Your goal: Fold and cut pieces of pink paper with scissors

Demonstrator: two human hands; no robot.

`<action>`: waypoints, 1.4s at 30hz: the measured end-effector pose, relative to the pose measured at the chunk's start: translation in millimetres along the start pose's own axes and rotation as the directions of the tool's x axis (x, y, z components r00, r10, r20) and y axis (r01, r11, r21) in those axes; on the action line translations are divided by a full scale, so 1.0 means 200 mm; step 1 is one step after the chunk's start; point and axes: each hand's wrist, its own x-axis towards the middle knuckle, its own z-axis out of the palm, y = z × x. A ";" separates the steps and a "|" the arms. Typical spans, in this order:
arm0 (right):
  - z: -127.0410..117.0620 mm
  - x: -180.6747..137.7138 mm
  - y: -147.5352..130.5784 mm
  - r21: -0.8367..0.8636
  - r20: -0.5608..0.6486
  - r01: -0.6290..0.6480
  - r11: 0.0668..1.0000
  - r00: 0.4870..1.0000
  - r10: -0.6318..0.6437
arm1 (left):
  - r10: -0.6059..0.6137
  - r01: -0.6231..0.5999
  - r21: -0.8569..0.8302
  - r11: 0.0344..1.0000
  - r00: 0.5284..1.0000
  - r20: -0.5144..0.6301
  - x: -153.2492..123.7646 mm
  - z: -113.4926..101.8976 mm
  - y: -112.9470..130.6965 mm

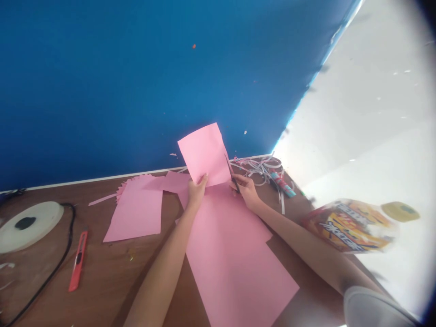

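My left hand [196, 193] is closed on the lower edge of a pink sheet of paper [204, 152], thumb on its face, holding it up above the table. In my right hand [247, 190] is a pair of dark scissors [232, 175], the blades pointing up along the sheet's right edge. Whether the blades touch the paper I cannot tell. Under both hands lies larger pink paper [235, 259], spread over the brown table [112, 277]. Left of it is another pink sheet [141, 209] with a fringed upper-left edge.
A red box cutter [79, 261] and a white round device [37, 227] with a black cable [70, 236] lie at left. Paper strips [255, 168] and a blue-and-red tube [283, 184] sit at back right. Beside my right forearm is a yellow-capped bottle [357, 225]. A blue wall [153, 81] rises behind.
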 end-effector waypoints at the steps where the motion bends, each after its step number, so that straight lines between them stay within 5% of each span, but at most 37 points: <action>1: 0.00 0.00 0.00 0.001 0.006 0.001 1.000 1.000 -0.001 | -0.006 0.006 -0.004 1.000 1.000 -0.004 0.00 0.00 0.00; 17: 0.02 -0.02 -0.02 0.007 0.056 -0.051 0.999 0.997 0.051 | -0.061 0.062 0.008 0.998 0.994 -0.087 0.03 -0.01 -0.02; 42: -0.02 0.04 -0.04 0.080 0.009 0.054 0.995 0.998 -0.055 | 0.136 -0.152 0.072 0.986 0.973 0.184 -0.02 0.01 0.00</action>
